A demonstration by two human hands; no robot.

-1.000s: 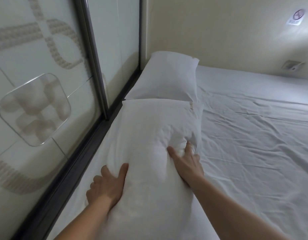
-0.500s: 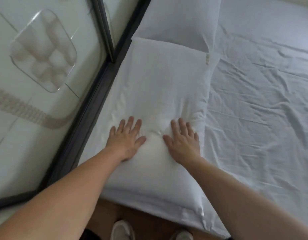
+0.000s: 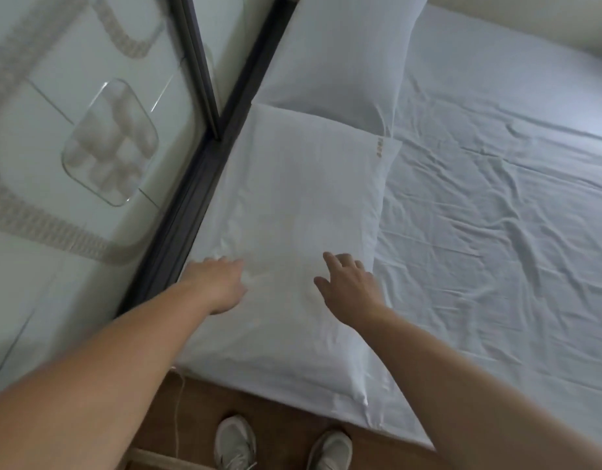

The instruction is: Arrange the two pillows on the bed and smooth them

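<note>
Glass partition [image 3: 89,147] at left, dark frame along the bed [image 3: 496,215]. Left hand [image 3: 218,283] flat, fingers extended, grasping nothing, on the near pillow [image 3: 303,198]. Right hand [image 3: 350,286] likewise spread on it, empty. Far pillow [image 3: 343,62] abuts beyond. 2 shoes [image 3: 279,442] below.

Left hand [image 3: 218,283] smears with motion blur, its fingertips unreadable against the near pillow [image 3: 292,212]. Far pillow [image 3: 340,59] runs off the top edge. Both shoes [image 3: 235,442] are clipped at the bottom, and the bed [image 3: 496,215] off the right edge.
</note>
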